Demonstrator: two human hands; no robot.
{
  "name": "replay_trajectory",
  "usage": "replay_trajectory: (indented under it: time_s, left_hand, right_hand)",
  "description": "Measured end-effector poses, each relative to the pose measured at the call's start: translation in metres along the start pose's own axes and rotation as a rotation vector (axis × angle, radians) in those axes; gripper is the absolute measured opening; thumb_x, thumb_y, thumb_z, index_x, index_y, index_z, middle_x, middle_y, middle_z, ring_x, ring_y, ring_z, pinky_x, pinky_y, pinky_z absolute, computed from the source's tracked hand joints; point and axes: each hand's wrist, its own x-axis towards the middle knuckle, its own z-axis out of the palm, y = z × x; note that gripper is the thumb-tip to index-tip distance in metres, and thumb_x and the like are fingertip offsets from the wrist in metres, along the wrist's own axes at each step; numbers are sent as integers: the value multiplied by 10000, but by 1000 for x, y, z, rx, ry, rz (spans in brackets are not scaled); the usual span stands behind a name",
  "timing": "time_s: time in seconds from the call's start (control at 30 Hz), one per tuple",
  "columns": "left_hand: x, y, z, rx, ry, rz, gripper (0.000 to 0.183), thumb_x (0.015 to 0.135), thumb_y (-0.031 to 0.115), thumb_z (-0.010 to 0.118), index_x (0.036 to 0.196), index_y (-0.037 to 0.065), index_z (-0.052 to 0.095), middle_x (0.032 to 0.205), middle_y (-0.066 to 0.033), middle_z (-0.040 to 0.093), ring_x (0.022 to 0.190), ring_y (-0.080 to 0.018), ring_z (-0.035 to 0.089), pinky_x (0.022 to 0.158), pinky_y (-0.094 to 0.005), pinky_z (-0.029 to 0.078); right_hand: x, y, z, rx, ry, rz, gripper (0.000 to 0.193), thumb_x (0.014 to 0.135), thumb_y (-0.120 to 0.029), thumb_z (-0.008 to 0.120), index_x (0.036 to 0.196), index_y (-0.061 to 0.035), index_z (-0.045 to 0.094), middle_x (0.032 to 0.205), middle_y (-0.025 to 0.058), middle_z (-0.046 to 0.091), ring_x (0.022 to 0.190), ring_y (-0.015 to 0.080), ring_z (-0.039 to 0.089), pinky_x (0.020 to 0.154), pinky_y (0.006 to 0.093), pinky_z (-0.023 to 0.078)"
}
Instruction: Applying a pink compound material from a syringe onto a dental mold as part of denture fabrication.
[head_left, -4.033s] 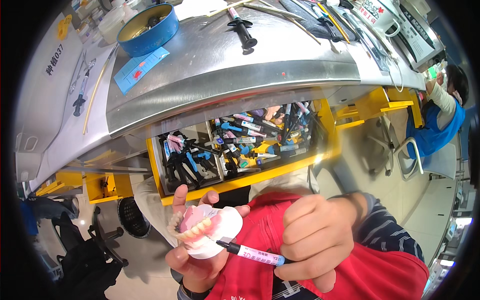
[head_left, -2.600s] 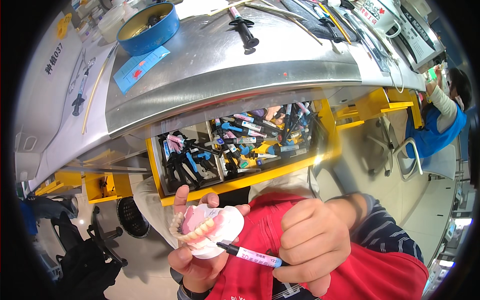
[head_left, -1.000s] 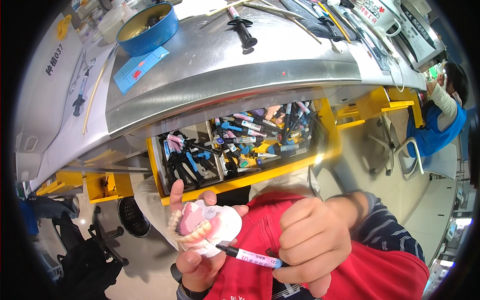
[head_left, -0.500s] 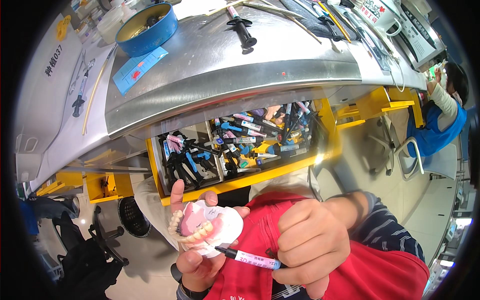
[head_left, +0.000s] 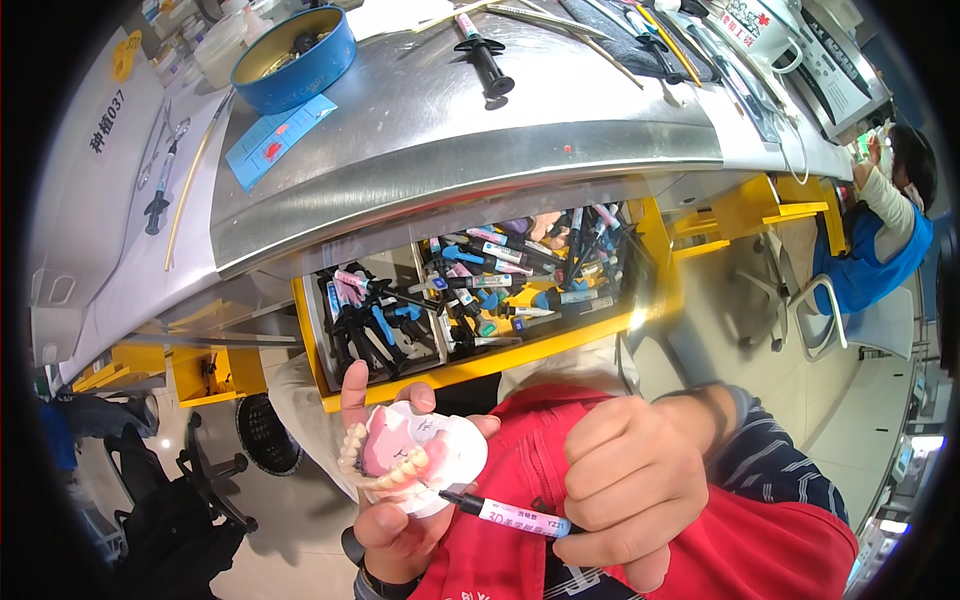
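My left hand (head_left: 385, 530) is closed round a dental model (head_left: 450, 465), a white plaster base with pink gum parts and a row of cream teeth. In my right hand (head_left: 635, 485) is a resin syringe (head_left: 515, 518) with a black tip and a pale, printed barrel; the fist hides its rear end. The syringe's tip points left at the lower edge of the model, close to the pink gum below the teeth. Whether the tip touches the model I cannot tell.
Beyond my hands an open yellow drawer (head_left: 480, 362) holds many syringes in two compartments. On the metal bench (head_left: 430, 130) lie a black syringe (head_left: 487, 65), a blue round tin (head_left: 295, 75) and a blue card (head_left: 280, 140). Another person (head_left: 885, 235) sits at the far right.
My right hand has moved slightly right, taking the syringe with it, so its tip sits a little farther from the teeth. The model has barely shifted.
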Motion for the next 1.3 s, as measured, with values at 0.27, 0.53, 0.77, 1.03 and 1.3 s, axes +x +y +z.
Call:
replay_trajectory:
  time_s: [0.27,0.53,0.77,1.03,1.3]
  left_hand:
    - [0,0,0,-3,1,-8,1092,577,182,781,1470,240,155,1175,-127,419,1061,-500,571,925,-542,519]
    - [0,-1,-2,-21,-4,1,1095,582,172,771,1475,243,140,1185,-128,419,1058,-503,570,937,-548,505]
    - [-1,1,-5,-29,-40,-15,1096,583,181,767,1478,244,137,1184,-125,423,1057,-501,572,955,-558,486]
    - [-1,2,-4,-18,-25,-21,1093,584,190,769,1477,246,141,1179,-123,427,1051,-499,575,927,-542,511]
    - [-1,2,-5,-4,-26,-22,1088,584,195,768,1474,242,144,1179,-125,426,1050,-503,573,920,-542,517]
  right_hand:
    - [-3,0,10,-78,163,-50,320,922,-197,504,714,30,589,605,35,402,493,164,431,423,278,317]
    - [1,0,2,5,27,-15,515,1017,-347,408,739,26,630,594,48,486,453,126,425,407,259,288]
    - [-1,0,1,9,-2,14,535,1028,-342,381,740,30,637,594,46,486,455,111,413,402,245,266]
    - [0,-1,1,17,-7,14,537,1026,-348,385,736,29,635,592,47,482,453,111,409,402,246,262]
    - [0,0,2,12,15,-20,520,1016,-353,412,735,27,628,589,46,483,450,125,419,408,260,284]
